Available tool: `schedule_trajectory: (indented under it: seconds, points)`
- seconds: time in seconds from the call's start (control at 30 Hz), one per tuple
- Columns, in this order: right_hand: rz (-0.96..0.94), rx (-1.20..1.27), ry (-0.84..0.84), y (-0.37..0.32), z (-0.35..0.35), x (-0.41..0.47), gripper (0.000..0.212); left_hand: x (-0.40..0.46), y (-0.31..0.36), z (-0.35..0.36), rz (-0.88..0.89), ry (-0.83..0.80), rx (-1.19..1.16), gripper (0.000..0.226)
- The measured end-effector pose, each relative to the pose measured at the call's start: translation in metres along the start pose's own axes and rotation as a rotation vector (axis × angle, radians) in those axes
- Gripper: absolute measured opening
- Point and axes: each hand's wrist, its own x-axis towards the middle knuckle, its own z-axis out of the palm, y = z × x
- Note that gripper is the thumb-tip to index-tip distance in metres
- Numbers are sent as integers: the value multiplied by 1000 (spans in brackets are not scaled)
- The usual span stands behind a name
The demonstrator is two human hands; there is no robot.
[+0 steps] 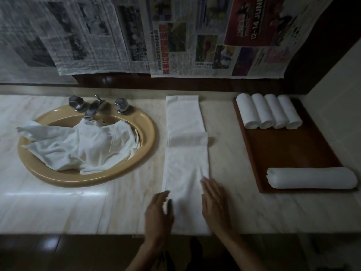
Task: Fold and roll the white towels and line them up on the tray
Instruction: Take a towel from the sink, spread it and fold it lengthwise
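Two relaxed, empty hands, left hand (159, 209), right hand (214, 201), marble counter (58, 208), newspapered wall (97, 36).

Pale marble desk (234, 202) fills the middle of the frame. At centre a long folded towel (186, 153) lies flat on it, running from back edge to front. On the right sits the brown tray (293, 149). A tan sink (150, 137) is set in at left.
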Motion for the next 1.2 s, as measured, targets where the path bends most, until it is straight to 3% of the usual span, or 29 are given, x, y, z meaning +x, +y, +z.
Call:
schedule_trajectory:
  seconds: [0.1,0.23,0.37,0.53,0.6,0.67,0.73,0.77,0.87,0.93,0.97,1.0,1.1,1.2]
  points:
    - [90,-222,-238,27,5,16,67,4,55,43,83,-99,-184,38]
    - [21,-333,-288,36,10,12,70,28,67,90,72,-375,-255,63]
    - [57,-305,-290,32,11,14,67,50,1,96,438,-335,362,61]
    - [96,-262,-253,32,13,13,64,63,-18,75,41,-163,480,69]
    - [72,-264,-261,34,14,12,65,69,10,84,118,-182,384,67]
    - [20,-282,-254,38,17,10,73,74,39,102,321,-336,232,65]
    - [-5,-298,-247,38,17,9,75,87,43,114,448,-472,282,62]
    - [9,-299,-237,37,17,10,72,98,33,115,470,-453,365,61]
    - [66,-266,-228,33,14,13,63,136,-4,96,292,-328,532,72]
    - [74,-268,-219,33,15,12,63,151,-8,82,93,-284,541,77]
    - [71,-266,-214,34,16,11,64,150,3,81,76,-262,528,76]
    - [63,-261,-214,35,17,11,65,143,16,84,125,-263,489,74]
    - [12,-296,-199,40,20,11,67,108,37,100,417,-486,412,76]
    - [59,-277,-197,38,21,11,65,108,6,82,350,-439,521,69]
